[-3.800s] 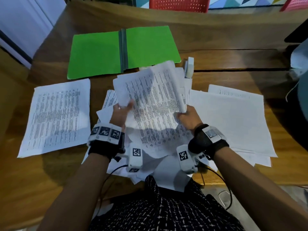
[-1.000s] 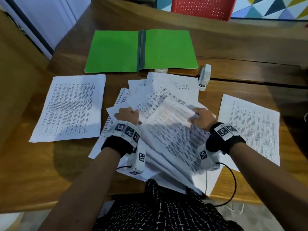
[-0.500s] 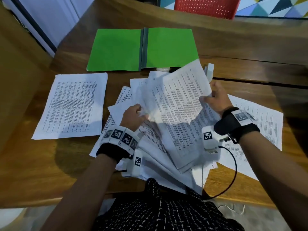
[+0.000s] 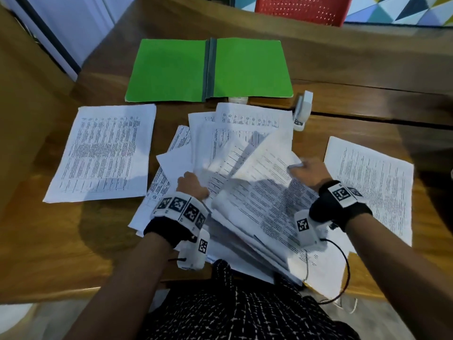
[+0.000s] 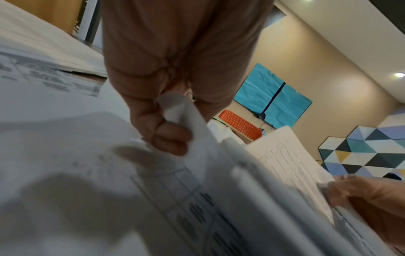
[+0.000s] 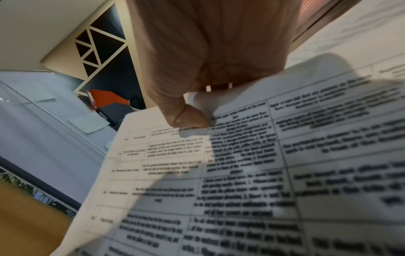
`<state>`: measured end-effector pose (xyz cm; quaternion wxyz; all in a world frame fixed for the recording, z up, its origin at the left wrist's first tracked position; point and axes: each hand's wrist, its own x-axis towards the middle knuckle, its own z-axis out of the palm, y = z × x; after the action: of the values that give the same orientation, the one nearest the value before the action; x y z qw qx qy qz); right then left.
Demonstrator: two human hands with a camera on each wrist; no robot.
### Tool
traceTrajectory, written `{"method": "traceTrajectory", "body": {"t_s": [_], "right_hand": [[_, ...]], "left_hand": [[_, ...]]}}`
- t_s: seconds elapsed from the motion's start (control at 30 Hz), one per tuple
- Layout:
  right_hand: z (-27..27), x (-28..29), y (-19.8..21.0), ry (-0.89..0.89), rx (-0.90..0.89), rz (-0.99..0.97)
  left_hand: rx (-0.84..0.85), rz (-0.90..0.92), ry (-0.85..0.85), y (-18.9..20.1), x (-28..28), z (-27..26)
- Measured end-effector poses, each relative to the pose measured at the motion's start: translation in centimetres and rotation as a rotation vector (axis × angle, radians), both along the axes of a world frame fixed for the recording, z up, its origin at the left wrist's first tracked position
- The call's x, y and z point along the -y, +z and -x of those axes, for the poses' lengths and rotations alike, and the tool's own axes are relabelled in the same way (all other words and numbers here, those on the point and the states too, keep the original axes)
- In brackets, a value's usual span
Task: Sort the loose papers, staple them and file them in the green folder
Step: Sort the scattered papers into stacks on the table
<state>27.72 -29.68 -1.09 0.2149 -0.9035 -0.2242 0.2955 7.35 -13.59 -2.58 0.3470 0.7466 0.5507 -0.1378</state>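
A messy heap of printed papers [image 4: 245,182] lies in front of me on the wooden table. My left hand [image 4: 192,186] grips a curled paper edge [image 5: 181,110] at the heap's left side. My right hand [image 4: 306,171] pinches the top sheet [image 4: 267,163] by its right edge, thumb on the print [image 6: 188,117], and holds it raised. The green folder [image 4: 208,69] lies open and flat at the back. A white stapler [image 4: 302,111] sits just right of the heap's far end.
One sorted pile of sheets [image 4: 103,153] lies to the left, another pile [image 4: 372,185] to the right under my right wrist. A red chair [image 4: 304,8] stands behind the table. The near table edge [image 4: 49,290] runs by my lap.
The sheet my right hand held up high half a second ago is gone from it; the hand has come back down onto the heap and now lifts another top sheet.
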Motion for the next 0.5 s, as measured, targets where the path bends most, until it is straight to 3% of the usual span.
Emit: {"method": "traceTrajectory", "body": {"t_s": [0.13,0.27,0.5], "right_hand": [[1.5,-1.0,-0.3,0.111,-0.080,-0.001],[2.2,-1.3,0.1,0.180,-0.006,0.047],[2.0,-0.4,3.0,0.292,0.330,0.297]], "left_hand": [[0.060,0.063,-0.005,0.2,-0.4,0.3],[0.090,0.076,-0.012,0.1,-0.4,0.2],[0.042,-0.158,0.080,-0.4,-0.2,-0.6]]}}
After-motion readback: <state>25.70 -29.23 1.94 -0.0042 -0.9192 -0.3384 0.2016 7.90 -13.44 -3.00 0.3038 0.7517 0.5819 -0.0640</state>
